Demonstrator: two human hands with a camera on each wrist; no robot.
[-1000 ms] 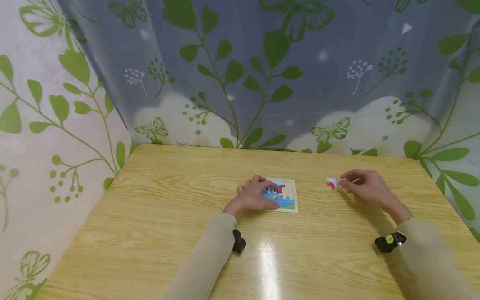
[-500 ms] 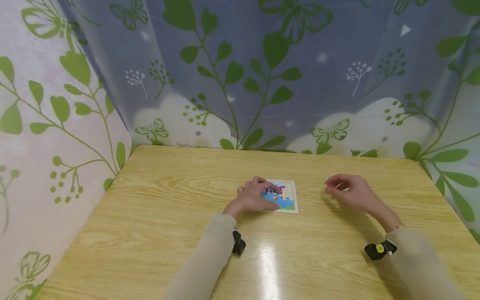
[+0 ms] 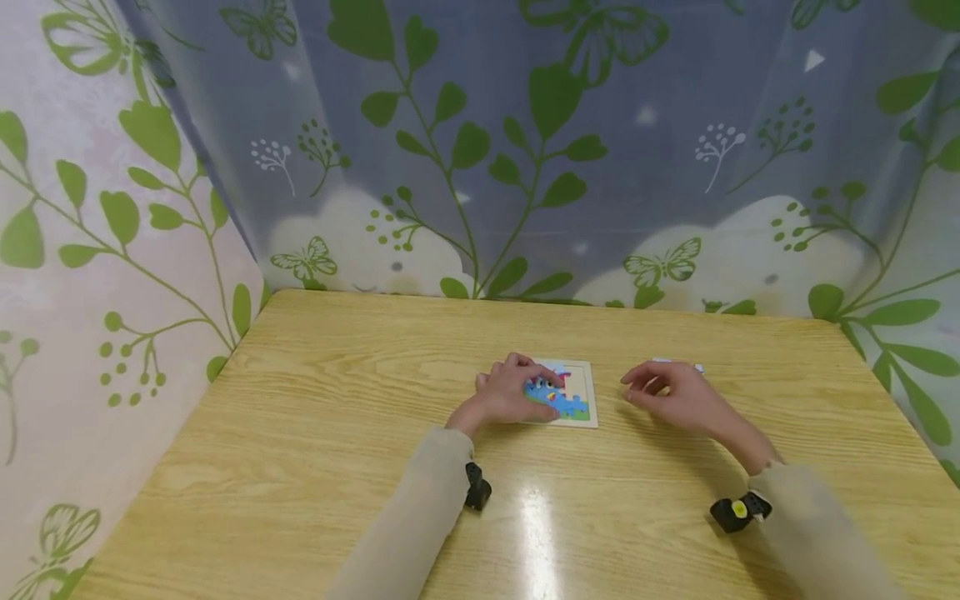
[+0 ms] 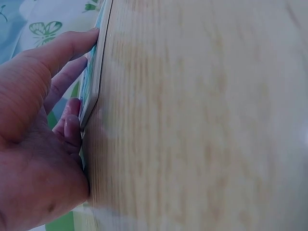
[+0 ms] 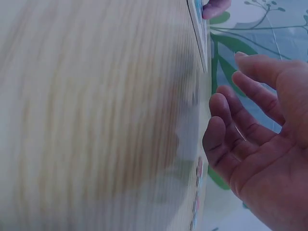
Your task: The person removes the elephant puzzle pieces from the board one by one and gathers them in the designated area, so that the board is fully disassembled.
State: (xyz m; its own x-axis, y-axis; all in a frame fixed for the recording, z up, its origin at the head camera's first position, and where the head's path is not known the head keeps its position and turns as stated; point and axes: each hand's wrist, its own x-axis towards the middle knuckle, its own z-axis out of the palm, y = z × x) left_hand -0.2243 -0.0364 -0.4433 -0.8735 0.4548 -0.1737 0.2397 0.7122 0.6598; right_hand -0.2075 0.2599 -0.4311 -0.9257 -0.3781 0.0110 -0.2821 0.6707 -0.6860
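Jigsaw puzzle (image 3: 574,385), part-filled, flat on the table (image 3: 337,500) under my spread left hand (image 3: 510,390); wrist views catch only its slim edge; my right hand (image 3: 678,404), half hiding loose pieces (image 3: 699,367) from above, shows the right wrist view a wide thumb-to-finger gap

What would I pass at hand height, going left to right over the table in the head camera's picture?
Left hand → uncovered part of the framed puzzle → right hand.
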